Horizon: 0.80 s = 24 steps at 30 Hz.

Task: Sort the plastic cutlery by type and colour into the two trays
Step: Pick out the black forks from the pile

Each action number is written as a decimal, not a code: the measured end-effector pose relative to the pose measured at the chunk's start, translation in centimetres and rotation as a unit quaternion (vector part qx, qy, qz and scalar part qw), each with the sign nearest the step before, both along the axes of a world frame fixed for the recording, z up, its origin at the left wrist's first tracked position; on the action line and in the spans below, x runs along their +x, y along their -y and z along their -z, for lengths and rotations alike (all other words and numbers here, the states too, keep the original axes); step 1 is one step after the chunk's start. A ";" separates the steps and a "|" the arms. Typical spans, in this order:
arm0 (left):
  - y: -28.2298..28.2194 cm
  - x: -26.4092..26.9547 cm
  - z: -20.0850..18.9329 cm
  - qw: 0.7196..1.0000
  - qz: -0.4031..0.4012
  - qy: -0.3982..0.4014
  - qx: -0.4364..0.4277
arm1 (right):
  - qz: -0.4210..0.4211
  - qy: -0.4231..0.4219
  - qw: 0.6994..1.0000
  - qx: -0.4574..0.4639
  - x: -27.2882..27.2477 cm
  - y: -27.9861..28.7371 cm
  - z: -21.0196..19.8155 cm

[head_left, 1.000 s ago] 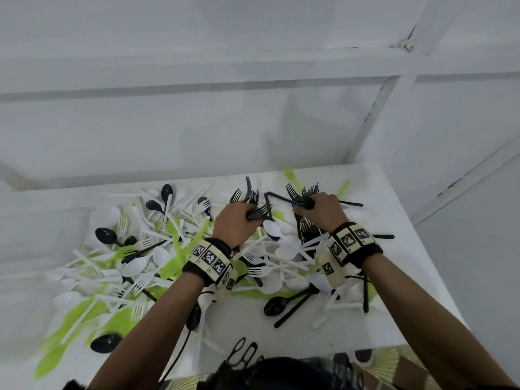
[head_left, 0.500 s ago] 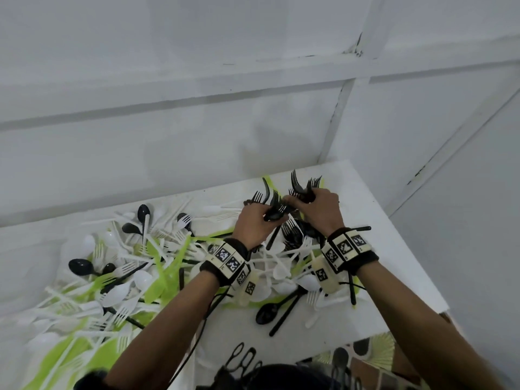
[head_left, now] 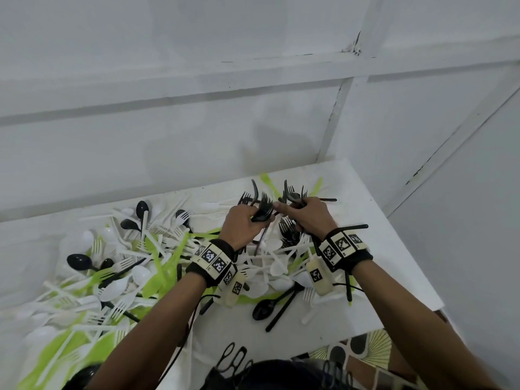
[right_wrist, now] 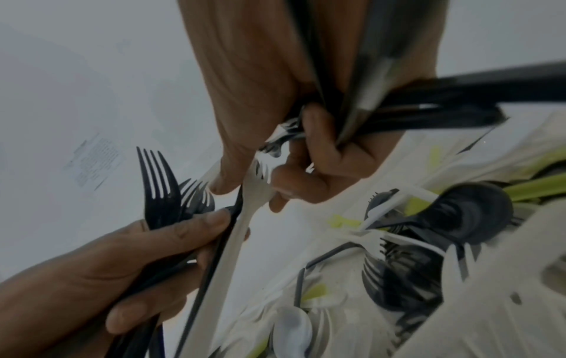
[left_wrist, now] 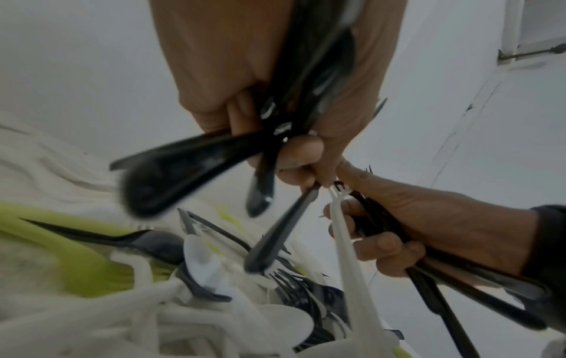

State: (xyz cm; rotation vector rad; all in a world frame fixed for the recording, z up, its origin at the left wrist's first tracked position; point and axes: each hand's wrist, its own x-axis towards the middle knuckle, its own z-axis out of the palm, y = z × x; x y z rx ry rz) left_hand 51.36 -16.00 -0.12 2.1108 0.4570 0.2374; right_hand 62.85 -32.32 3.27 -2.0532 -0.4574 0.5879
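Observation:
A heap of white, green and black plastic cutlery (head_left: 157,257) covers the white table (head_left: 388,249). Over its far right part my left hand (head_left: 253,220) grips a bunch of black forks (head_left: 263,208), tines up. My right hand (head_left: 298,212) touches it and grips a second bunch of black cutlery (head_left: 294,196). In the right wrist view the left hand's black forks (right_wrist: 159,193) stand at the lower left. There my right hand (right_wrist: 248,186) also pinches the head of a white fork (right_wrist: 245,218), whose handle hangs down between the two hands. The left wrist view shows that white fork (left_wrist: 346,242) too.
A white panelled wall (head_left: 197,136) rises right behind the table. The table's right edge (head_left: 416,277) and front edge are close to my right arm. A black spoon (head_left: 263,306) lies loose near the front edge. Patterned floor (head_left: 371,350) shows below.
Both hands have come together until they touch, each still gripping its black bunch. My head has turned right, so the heap sits further left and lower in view.

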 end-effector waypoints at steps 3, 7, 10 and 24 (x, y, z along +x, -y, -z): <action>-0.6 -0.5 -0.2 0.999 -0.032 0.005 0.003 | -0.040 0.011 0.996 -0.074 -0.4 0.2 0.7; -1.4 -0.9 -0.3 0.996 -0.078 0.030 -0.031 | -0.047 0.017 0.997 -0.062 -1.4 0.2 1.3; -0.4 -0.7 -1.3 0.996 -0.061 0.038 -0.046 | -0.004 -0.044 0.995 0.084 -1.9 -0.2 1.0; 5.7 3.7 2.3 0.932 0.000 -0.210 0.297 | 0.095 0.052 0.994 0.031 2.3 4.6 2.1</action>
